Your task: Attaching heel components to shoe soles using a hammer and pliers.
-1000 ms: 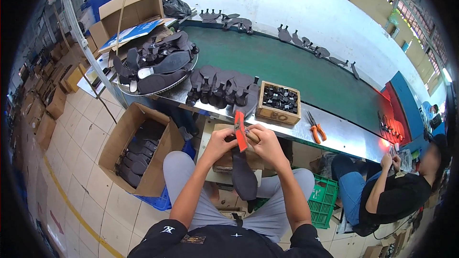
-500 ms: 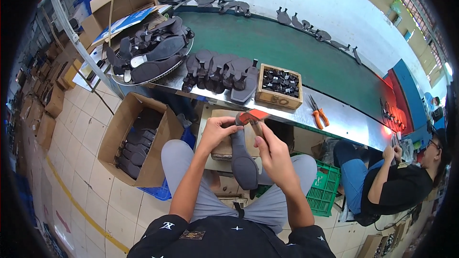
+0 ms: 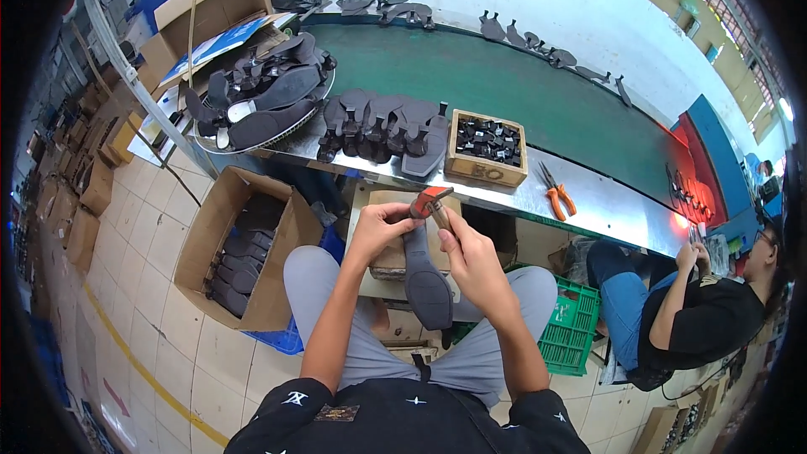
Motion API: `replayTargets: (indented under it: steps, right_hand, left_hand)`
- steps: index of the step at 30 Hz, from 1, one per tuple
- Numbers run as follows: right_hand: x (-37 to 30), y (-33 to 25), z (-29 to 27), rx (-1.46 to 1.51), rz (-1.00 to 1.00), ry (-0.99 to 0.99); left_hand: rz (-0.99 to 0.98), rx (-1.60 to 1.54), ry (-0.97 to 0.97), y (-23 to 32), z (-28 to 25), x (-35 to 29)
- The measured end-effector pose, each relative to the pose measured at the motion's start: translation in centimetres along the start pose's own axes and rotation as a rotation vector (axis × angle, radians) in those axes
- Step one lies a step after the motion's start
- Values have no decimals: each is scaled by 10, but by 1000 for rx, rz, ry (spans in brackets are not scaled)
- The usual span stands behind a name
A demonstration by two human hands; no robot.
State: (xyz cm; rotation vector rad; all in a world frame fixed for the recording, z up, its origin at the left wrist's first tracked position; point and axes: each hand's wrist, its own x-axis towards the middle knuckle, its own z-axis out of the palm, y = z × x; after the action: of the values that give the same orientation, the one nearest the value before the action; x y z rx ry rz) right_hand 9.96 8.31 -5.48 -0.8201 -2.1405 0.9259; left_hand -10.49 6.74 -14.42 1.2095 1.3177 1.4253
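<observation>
My left hand (image 3: 376,231) is closed on the far, narrow heel end of a dark grey shoe sole (image 3: 429,290), whose broad toe part points toward me between my knees. In my right hand (image 3: 477,267) is a hammer (image 3: 430,199) with a red-orange head, gripped by its handle. The hammer head is right at the heel end, close by my left fingertips; whether it touches the sole I cannot tell. Beneath the sole's far part is a pale block (image 3: 388,264) between my knees.
Ahead, a metal-edged bench with a green belt (image 3: 504,88) holds heeled soles (image 3: 382,122), a wooden box (image 3: 483,173) of small black pieces and orange-handled pliers (image 3: 557,196). A carton (image 3: 197,265) of soles stands left, a green crate (image 3: 570,332) right. A co-worker (image 3: 702,319) sits farther right.
The hammer head has shifted slightly left over the heel end and turned, with my right hand moving along. My left hand keeps its hold on the sole.
</observation>
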Motion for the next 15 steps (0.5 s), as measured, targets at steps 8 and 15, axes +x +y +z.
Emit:
replayTargets:
  steps: [8, 15]
  right_hand:
    - [-17, -68, -40, 16, -298, 300]
    - [-15, -30, -14, 25, -138, 173]
  left_hand:
    - [171, 412, -35, -8, -2, -10]
    - [341, 437, 66, -7, 0, -7]
